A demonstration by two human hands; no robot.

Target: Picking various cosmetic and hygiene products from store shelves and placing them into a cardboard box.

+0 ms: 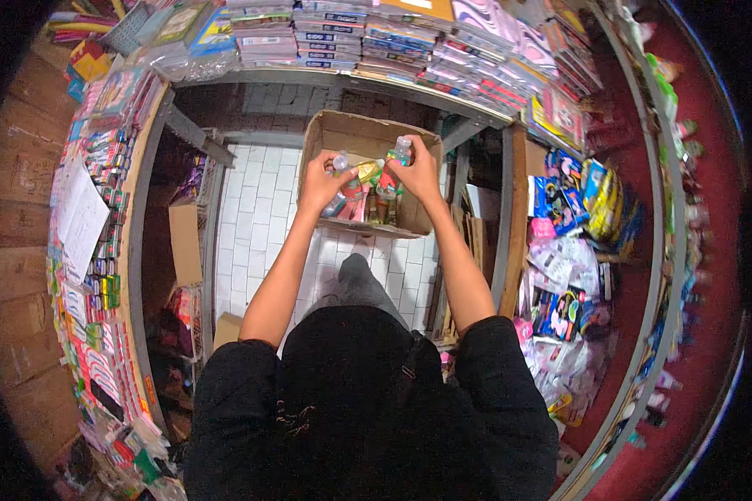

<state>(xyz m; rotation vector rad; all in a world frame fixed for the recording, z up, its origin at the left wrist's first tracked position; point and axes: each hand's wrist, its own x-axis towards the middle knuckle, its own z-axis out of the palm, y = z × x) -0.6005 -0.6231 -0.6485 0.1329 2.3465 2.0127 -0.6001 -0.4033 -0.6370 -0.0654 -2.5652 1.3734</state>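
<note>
An open cardboard box [376, 125] stands on the floor in front of me, both hands over its inside. My left hand [326, 183] grips a clear-capped plastic bottle [352, 186] at the box's left side. Toward the right wall, my right hand [418, 169] has its fingers around the upper part of another clear-capped bottle [387, 180] with a red and green label. Between the two lies a gold-coloured packet [368, 169]. Several more bottles [382, 211] stand in the box near its front wall, partly hidden by my hands.
White floor tiles [247, 213] surround the box. A shelf ahead bears stacked books [329, 37]. To my left, a counter holds small packaged boxes [106, 282] and a paper sheet [84, 216]. Plastic-wrapped packets [564, 263] fill the right shelf. Grey metal frame posts [504, 200] stand on both sides.
</note>
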